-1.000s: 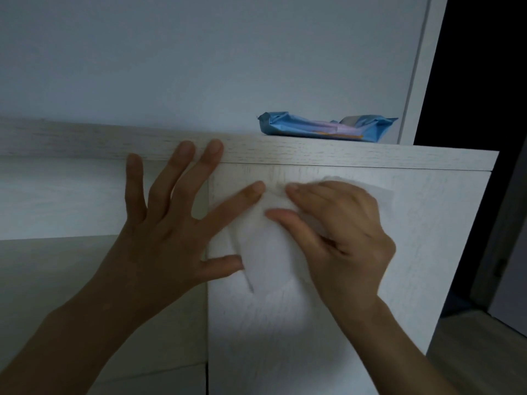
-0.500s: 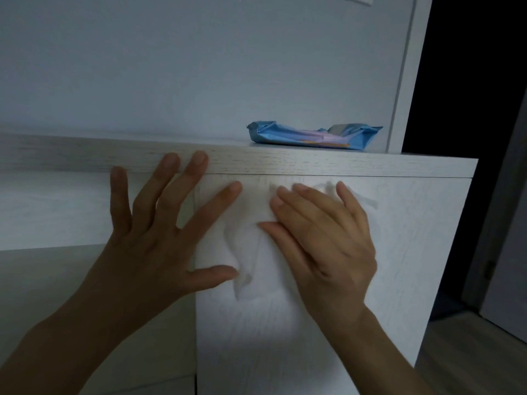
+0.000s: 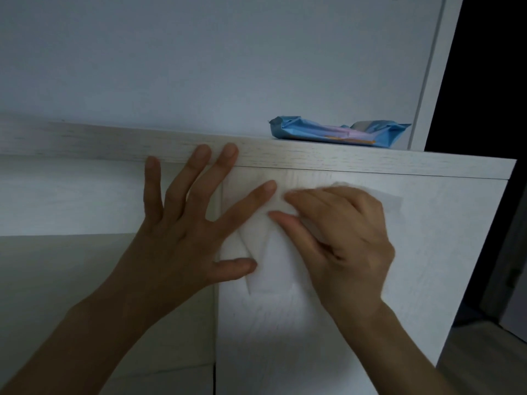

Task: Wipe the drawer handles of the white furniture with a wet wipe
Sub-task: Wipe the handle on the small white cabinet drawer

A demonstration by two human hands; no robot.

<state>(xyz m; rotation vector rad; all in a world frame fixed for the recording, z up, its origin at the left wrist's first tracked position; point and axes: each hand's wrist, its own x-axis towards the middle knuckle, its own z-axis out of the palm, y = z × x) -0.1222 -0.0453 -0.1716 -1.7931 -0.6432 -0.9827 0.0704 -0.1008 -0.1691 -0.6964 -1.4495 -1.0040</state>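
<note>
Up against the front panel of the white furniture (image 3: pixel 427 252), just under its top board (image 3: pixel 114 143), the wet wipe (image 3: pixel 271 252) lies spread flat. The person's left hand (image 3: pixel 176 240) is open, fingers straight and splayed; forefinger and thumb rest on the wipe's left part, while two longer fingers reach the board's edge. The right hand (image 3: pixel 350 246) holds the wipe to the panel with bent, curled fingers. On top, near the right end, lies a crumpled blue packet (image 3: pixel 336 135).
</note>
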